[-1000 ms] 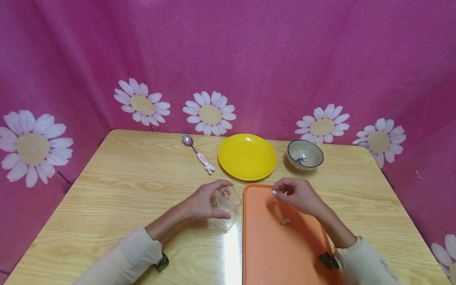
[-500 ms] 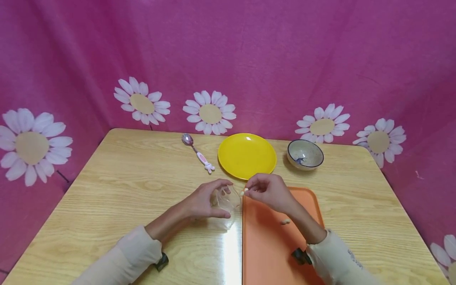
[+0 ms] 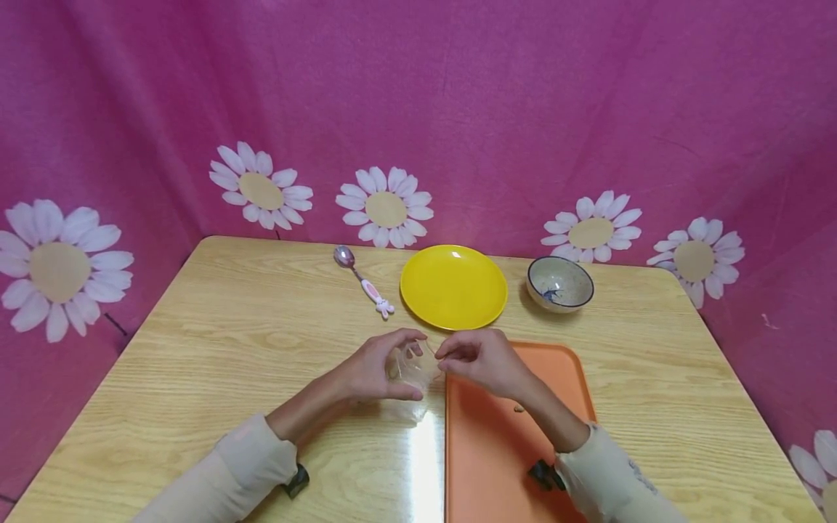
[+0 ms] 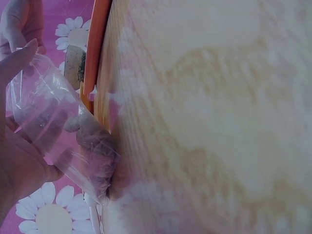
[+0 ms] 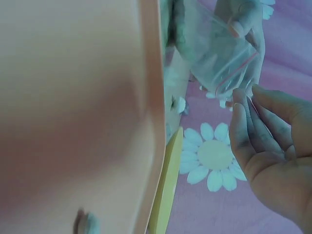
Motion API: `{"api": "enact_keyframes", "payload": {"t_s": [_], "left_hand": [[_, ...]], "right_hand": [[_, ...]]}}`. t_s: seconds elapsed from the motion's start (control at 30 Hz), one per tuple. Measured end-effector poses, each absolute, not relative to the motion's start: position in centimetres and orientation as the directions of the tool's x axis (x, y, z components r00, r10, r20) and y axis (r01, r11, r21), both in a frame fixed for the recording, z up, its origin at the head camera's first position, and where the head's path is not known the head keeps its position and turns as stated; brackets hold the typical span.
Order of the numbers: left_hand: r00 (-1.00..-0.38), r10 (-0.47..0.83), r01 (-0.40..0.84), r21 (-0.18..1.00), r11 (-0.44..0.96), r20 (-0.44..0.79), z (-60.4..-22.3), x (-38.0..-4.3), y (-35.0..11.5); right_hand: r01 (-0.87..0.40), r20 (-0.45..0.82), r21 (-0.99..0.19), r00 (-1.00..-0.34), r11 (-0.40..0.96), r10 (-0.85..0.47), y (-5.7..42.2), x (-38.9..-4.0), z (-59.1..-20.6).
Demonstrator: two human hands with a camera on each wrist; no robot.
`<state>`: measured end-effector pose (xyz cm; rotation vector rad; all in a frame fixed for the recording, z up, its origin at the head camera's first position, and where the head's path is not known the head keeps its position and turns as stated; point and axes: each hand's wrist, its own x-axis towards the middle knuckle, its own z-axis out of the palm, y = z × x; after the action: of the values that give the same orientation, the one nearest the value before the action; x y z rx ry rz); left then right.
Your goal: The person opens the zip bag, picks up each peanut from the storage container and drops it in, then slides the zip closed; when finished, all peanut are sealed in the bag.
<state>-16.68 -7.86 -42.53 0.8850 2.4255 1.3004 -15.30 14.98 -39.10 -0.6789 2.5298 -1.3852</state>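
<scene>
My left hand (image 3: 400,367) grips a clear plastic bag (image 3: 418,374) upright on the wooden table, just left of the orange tray (image 3: 497,465). My right hand (image 3: 446,357) is at the bag's mouth with its fingertips pinched together; the small pale piece it carried does not show between them. Another small piece (image 3: 519,409) lies on the tray, partly behind my right forearm. In the left wrist view the bag (image 4: 53,126) stands against my palm with dark bits near its bottom. In the right wrist view my pinched fingers (image 5: 243,117) hover beside the bag's opening (image 5: 214,48).
A yellow plate (image 3: 453,287) sits behind the tray, with a small patterned bowl (image 3: 560,283) to its right and a spoon (image 3: 362,283) with a pink handle to its left. Pink flowered cloth surrounds the table (image 3: 229,327).
My right hand moved left from over the tray to the bag's mouth, carrying a small pale piece pinched in its fingertips. The left hand and the bag stayed put.
</scene>
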Motion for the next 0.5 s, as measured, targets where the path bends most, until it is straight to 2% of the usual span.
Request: {"api": "enact_keyframes", "payload": {"t_s": [0.17,0.5], "left_hand": [[-0.788,0.614,0.381,0.819,0.429,0.046,-42.5,-16.7,-7.9],[-0.802,0.597,0.360,0.811,0.460,0.017,-42.3,-16.6,-8.1]], "right_hand": [[-0.294,0.059,-0.829,-0.892,0.476,-0.447,16.3,-15.2,-39.2],[-0.277,0.002,-0.761,-0.905,0.587,-0.425,20.3,-14.7,-39.1]]}}
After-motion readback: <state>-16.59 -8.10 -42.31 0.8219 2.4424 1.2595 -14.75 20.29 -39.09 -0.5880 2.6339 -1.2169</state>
